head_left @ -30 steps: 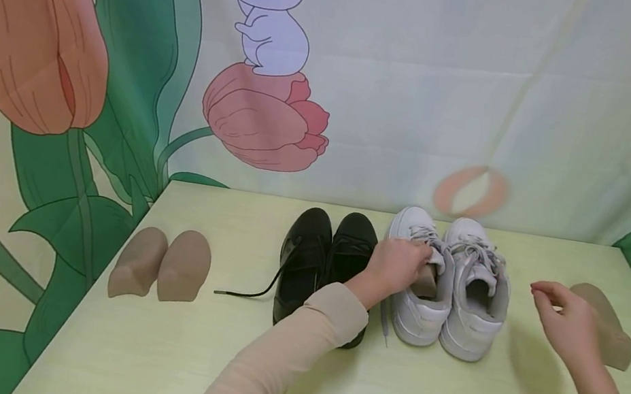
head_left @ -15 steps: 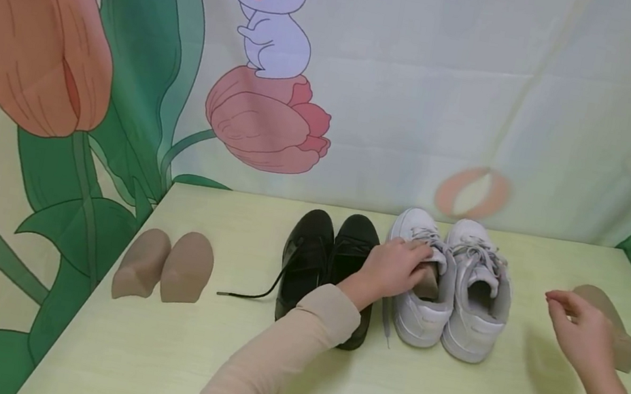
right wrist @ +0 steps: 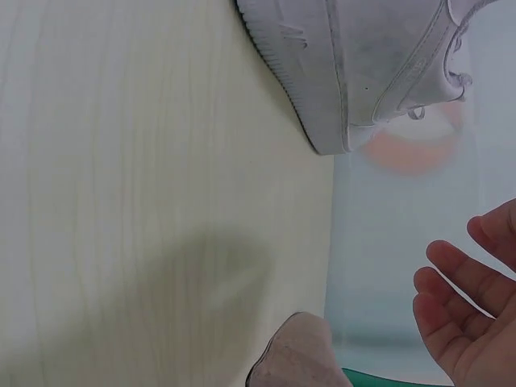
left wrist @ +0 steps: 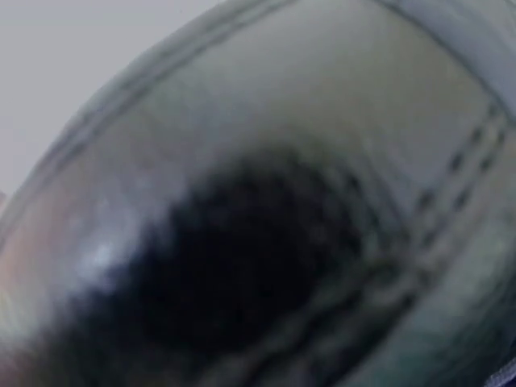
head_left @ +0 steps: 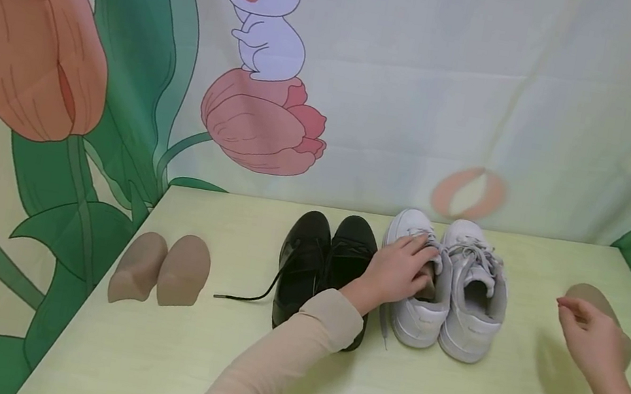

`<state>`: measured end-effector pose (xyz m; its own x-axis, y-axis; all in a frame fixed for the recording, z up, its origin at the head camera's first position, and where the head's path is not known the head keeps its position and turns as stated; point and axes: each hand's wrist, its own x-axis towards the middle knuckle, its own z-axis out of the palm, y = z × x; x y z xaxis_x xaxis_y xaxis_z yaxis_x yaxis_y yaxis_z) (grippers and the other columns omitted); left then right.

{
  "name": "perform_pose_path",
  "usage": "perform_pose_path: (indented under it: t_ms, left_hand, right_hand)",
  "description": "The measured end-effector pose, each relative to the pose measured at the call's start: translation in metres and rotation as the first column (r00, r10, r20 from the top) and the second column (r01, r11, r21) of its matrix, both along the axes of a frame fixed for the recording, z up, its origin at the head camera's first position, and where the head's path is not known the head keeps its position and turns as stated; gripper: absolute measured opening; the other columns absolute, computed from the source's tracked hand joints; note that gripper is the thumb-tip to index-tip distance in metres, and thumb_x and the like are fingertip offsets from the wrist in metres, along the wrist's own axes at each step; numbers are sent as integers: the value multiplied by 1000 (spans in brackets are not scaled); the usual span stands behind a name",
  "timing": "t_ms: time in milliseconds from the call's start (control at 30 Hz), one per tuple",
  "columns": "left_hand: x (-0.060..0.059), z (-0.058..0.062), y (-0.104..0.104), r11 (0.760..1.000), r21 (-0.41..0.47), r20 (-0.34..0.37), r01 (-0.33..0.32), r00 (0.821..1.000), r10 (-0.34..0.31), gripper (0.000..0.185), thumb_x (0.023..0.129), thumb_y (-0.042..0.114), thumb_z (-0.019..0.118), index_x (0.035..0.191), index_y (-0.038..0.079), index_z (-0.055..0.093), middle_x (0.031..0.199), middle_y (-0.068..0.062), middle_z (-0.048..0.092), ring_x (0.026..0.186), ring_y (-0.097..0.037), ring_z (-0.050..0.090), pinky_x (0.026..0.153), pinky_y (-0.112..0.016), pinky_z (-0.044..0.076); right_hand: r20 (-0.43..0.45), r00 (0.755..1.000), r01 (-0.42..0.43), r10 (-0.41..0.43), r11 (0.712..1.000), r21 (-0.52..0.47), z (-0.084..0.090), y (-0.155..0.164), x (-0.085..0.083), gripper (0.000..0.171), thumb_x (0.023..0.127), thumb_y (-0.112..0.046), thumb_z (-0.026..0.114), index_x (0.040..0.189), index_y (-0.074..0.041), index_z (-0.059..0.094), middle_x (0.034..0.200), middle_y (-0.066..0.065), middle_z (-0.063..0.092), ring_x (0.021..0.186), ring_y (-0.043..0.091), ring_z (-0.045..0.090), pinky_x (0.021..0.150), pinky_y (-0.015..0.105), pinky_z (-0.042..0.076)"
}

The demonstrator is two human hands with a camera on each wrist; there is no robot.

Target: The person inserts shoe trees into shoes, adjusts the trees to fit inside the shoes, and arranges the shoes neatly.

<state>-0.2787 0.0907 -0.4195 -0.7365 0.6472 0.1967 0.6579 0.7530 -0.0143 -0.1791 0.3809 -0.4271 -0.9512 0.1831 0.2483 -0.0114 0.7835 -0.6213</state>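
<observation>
Two hands, neither clenched: your left hand [head_left: 392,275] rests over the mouth of the left white shoe [head_left: 418,323], fingers fairly straight on its tongue, with a tan block [head_left: 428,282] showing inside. Your right hand [head_left: 597,346] hovers, fingers loosely bent, holding nothing. Just beyond it lies the loose tan block [head_left: 590,295], partly hidden, long axis slanting from far left to near right. Between your hands stands the right white shoe [head_left: 469,338], toe pointing away from you.
</observation>
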Motion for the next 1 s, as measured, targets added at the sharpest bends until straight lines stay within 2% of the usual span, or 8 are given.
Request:
perform_pose_path:
  t_ms: [367, 400, 500, 633, 700, 767, 867, 1000]
  left_hand:
    - [2, 1, 6, 999, 32, -70, 37, 997, -35, 42, 89, 36, 47, 128, 22, 44, 137, -1, 40, 126, -14, 36, 99, -29, 35]
    - [2, 1, 6, 999, 34, -76, 41, 996, -39, 42, 89, 36, 47, 128, 22, 44, 136, -1, 41, 126, -14, 36, 99, -29, 35]
    - [2, 1, 9, 998, 31, -88, 50, 995, -47, 42, 88, 37, 48, 127, 22, 45, 133, 1, 44, 124, -13, 37, 98, -30, 36]
    - [3, 1, 12, 997, 27, -107, 72, 992, -69, 42, 88, 36, 47, 127, 22, 45, 129, 5, 48, 122, -12, 39, 101, -28, 32]
    - [4, 1, 13, 996, 35, -116, 85, 990, -81, 42, 88, 36, 48, 127, 21, 46, 127, 6, 49, 122, -12, 40, 102, -27, 30]
    - [5, 1, 13, 995, 44, -121, 93, 989, -87, 42, 88, 35, 48, 127, 20, 47, 127, 5, 50, 121, -12, 41, 103, -27, 29]
    - [6, 2, 13, 994, 52, -107, 93, 991, -87, 42, 88, 34, 48, 127, 20, 46, 128, 5, 49, 122, -12, 41, 103, -27, 29]
    - [6, 3, 15, 995, 49, -77, 83, 994, -79, 42, 89, 34, 47, 129, 21, 45, 129, 5, 48, 122, -12, 40, 103, -27, 28]
  right_hand:
    - [7, 997, 77, -78, 996, 53, -6, 8, 2, 32, 90, -21, 45, 107, 3, 57, 106, 28, 58, 67, -30, 26, 56, 9, 36]
    - [12, 996, 88, -89, 995, 53, -6, 9, 3, 33, 90, -22, 45, 108, 3, 57, 107, 28, 58, 67, -26, 34, 57, 11, 35]
    - [20, 993, 119, -120, 991, 64, -7, 12, 4, 35, 90, -23, 44, 112, 2, 56, 108, 29, 56, 63, -20, 37, 59, 18, 35]
    - [-15, 988, 154, -153, 985, 78, -8, 16, 5, 34, 87, -20, 46, 113, 1, 55, 69, 19, 60, 48, -5, 36, 54, 26, 31]
    - [-36, 986, 164, -162, 984, 70, -9, 17, 5, 35, 86, -17, 47, 114, 2, 54, 64, 21, 57, 54, 13, 47, 57, 33, 33]
    - [-50, 983, 178, -175, 982, 68, -11, 19, 6, 35, 84, -15, 47, 114, 3, 54, 74, 26, 59, 73, 32, 52, 67, 40, 36]
    - [-66, 982, 182, -178, 981, 62, -13, 21, 6, 38, 82, -13, 46, 114, 8, 51, 105, 37, 51, 100, 50, 39, 85, 55, 28]
    - [-51, 980, 194, -191, 978, 76, -14, 25, 6, 43, 81, -14, 47, 117, 10, 47, 117, 37, 44, 109, 52, 33, 94, 57, 20]
